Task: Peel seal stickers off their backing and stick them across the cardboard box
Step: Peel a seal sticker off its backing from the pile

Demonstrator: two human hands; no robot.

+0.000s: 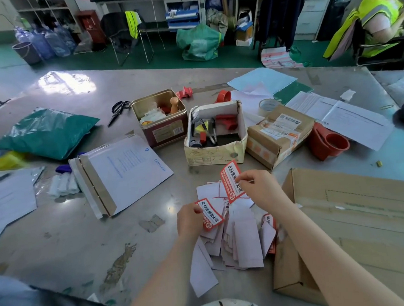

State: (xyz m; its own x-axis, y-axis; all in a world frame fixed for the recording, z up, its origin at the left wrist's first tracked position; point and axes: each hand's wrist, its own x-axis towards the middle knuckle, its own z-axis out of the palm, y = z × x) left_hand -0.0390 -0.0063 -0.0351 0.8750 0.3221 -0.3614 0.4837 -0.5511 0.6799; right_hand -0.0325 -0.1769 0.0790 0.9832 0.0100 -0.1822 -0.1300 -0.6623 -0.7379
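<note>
1. We see the right hand [256, 187] pinching one red-and-white seal sticker [232, 184] by its edge, held up above the pile of spent backing strips [240, 236]. The left hand [189, 221] pinches a second seal sticker [210, 215] low, just over the pile's left edge.
2. We can't tell if either sticker is already off its backing. If so, bare glue is exposed.
3. Risk: the raised sticker hangs from a single edge pinch, so it may curl and stick to itself or to the fingers.
4. Risk: the left sticker sits close to the loose strips; a dip down could pick up scrap paper on the glue.
5. Risk: both hands are busy, so nothing steadies the cardboard box [359, 232]. It lies to the right, near the right forearm, and pressing a sticker on could shove it along the metal table [70, 233].
6. Risk: a few unused stickers [270, 222] peek from under the pile beside the box; we judge they could be swept off with the waste.
7. Risk: the sticker may land crooked on the box.
</note>
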